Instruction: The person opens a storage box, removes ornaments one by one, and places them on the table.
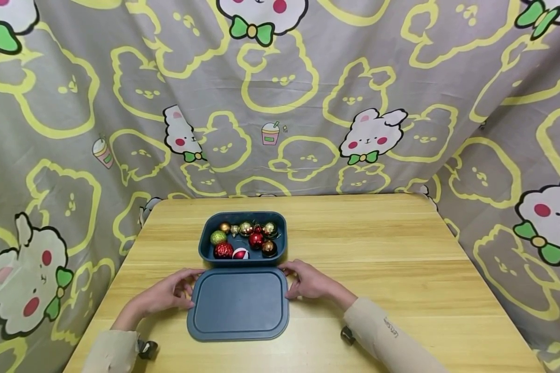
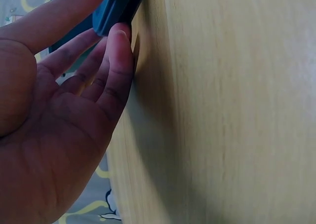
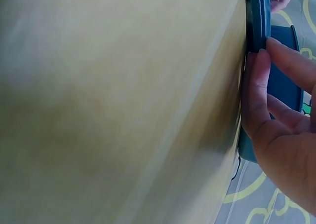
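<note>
A dark blue rectangular lid [image 1: 238, 303] lies on the table in front of a matching open box [image 1: 205, 254]. My left hand [image 1: 170, 292] holds the lid's left side, its fingers at the upper left corner. On the opposite side my right hand [image 1: 308, 280] grips the lid near its upper right corner. In the right wrist view, two fingertips [image 3: 261, 61] meet the lid's edge [image 3: 257, 21]. The left wrist view shows the lid [image 2: 111, 12] between digits of the left hand [image 2: 69, 105]. Inside the box lie several Christmas baubles [image 1: 256, 240], red, gold, green and brown.
The light wooden table [image 1: 378, 248] extends well to the right of the box. A grey curtain [image 1: 303, 166] with yellow outlines and white rabbits hangs behind it and along both sides. Dark straps are on both wrists.
</note>
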A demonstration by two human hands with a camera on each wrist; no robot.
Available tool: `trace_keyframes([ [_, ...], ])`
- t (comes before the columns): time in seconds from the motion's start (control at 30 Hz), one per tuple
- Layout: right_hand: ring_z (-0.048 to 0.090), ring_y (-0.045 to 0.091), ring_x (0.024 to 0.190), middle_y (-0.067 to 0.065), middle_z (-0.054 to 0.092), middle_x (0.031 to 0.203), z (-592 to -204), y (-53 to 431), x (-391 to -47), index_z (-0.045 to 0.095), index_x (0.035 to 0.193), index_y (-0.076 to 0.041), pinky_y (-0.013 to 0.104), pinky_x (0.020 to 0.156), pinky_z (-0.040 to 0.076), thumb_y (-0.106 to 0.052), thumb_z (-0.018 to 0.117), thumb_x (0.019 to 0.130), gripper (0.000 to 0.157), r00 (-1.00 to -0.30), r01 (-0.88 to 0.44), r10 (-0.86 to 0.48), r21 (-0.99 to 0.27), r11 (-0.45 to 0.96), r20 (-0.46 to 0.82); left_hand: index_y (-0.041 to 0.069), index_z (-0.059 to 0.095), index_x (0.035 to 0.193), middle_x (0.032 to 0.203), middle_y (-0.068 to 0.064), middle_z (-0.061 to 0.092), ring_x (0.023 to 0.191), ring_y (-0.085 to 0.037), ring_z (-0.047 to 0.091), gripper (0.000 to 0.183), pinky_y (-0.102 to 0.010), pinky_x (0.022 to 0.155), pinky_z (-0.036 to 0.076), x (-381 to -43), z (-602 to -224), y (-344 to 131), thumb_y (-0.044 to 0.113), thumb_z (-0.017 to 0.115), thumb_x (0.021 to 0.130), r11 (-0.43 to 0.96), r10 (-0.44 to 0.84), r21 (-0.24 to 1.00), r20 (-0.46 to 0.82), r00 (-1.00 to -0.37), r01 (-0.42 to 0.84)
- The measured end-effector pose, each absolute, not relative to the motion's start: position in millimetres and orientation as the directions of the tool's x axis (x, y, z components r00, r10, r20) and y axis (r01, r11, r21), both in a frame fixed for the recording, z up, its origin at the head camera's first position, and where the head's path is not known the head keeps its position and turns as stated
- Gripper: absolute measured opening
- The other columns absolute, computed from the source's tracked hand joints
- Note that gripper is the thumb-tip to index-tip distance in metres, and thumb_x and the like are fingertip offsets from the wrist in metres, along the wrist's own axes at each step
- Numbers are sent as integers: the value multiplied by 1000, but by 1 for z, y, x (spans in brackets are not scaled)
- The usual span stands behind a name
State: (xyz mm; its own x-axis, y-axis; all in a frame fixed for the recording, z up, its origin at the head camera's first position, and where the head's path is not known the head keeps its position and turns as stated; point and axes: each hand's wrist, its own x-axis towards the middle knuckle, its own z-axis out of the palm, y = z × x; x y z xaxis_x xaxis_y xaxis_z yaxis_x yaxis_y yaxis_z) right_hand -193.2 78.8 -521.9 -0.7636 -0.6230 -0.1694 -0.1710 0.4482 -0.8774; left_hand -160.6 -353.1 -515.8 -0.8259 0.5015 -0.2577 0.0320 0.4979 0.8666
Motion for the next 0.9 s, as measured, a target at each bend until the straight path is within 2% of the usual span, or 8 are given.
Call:
trace_keyframes([
  [0.2, 68, 13, 76, 19, 54, 125, -524, 79, -193, 51, 148, 1, 25, 67, 57, 10, 83, 77, 79, -765, -159, -622, -886, 436, -169, 6, 43, 155, 143, -24, 50, 95, -24, 55, 83, -25, 71, 51, -159, -515, -352, 11, 85, 84, 521, 500, 850, -232, -834, 76],
  [0.37, 68, 13, 77, 18, 54, 124, -526, 79, -193, 52, 148, 1, 24, 67, 56, 7, 83, 79, 76, -771, -157, -615, -887, 433, -164, 6, 41, 156, 143, -25, 49, 94, -24, 55, 84, -25, 70, 50, -159, -515, -352, 10, 84, 85, 518, 501, 852, -233, -834, 74],
  [0.6, 65, 15, 81, 17, 56, 126, -526, 80, -193, 52, 148, -1, 26, 68, 55, -2, 82, 84, 71, -771, -162, -614, -881, 445, -169, 5, 38, 158, 143, -26, 47, 98, -23, 59, 77, -25, 75, 51, -159, -517, -354, 9, 77, 92, 504, 504, 860, -221, -835, 77],
  [0.73, 68, 19, 84, 16, 60, 126, -515, 83, -192, 53, 148, -3, 31, 73, 56, -8, 79, 89, 65, -769, -159, -614, -878, 451, -176, 3, 42, 155, 140, -27, 54, 97, -18, 63, 66, -27, 79, 54, -164, -515, -357, 10, 71, 96, 531, 450, 838, -155, -880, 124],
  [0.9, 68, 19, 90, 16, 66, 122, -496, 85, -193, 59, 143, -3, 31, 81, 56, -12, 74, 95, 51, -772, -217, -625, -874, 434, -119, 2, 47, 151, 137, -28, 58, 101, -28, 65, 53, -29, 78, 56, -179, -504, -355, 10, 64, 102, 577, 284, 795, 18, -959, 186],
])
